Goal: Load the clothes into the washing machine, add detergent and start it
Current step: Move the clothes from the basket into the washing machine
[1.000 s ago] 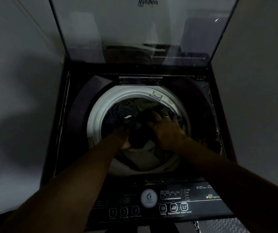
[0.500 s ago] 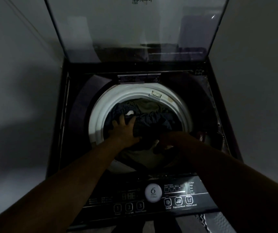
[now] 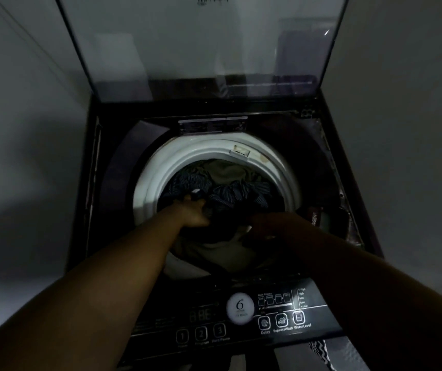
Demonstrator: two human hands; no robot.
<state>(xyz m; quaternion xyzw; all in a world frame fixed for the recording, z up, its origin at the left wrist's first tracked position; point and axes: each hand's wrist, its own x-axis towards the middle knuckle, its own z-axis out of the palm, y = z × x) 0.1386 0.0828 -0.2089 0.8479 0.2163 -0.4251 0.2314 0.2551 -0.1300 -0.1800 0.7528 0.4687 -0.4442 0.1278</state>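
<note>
Well, the clothes (image 3: 230,172) are already inside the drum of the washing machine (image 3: 107,183). They fill the white rim (image 3: 161,167) almost to its top, under the raised lid (image 3: 201,49). An olive piece (image 3: 228,170) lies at 12 o'clock, a dark striped garment (image 3: 241,194) goes across the middle from 9 to 3 o'clock, and a pale cloth (image 3: 214,253) sits at 6 o'clock.

I judge the load to be soft, light and springy. It will fold under any push and rise again when released. It is not fragile and not slippery. The best hold is a full handful of a thick fold near the middle, or a flat palm on top to press the pile down.

The left hand (image 3: 193,212) is at 9 o'clock in the opening. Its fingers (image 3: 204,210) curl down into the striped garment and grip a bunch of it, with the thumb lying on top.

The right hand (image 3: 270,226) is at 4 o'clock, low among the dark cloth. It is in deep shadow, so I cannot tell if its fingers are apart or closed.

The control panel (image 3: 241,317) at the front is untouched.
</note>
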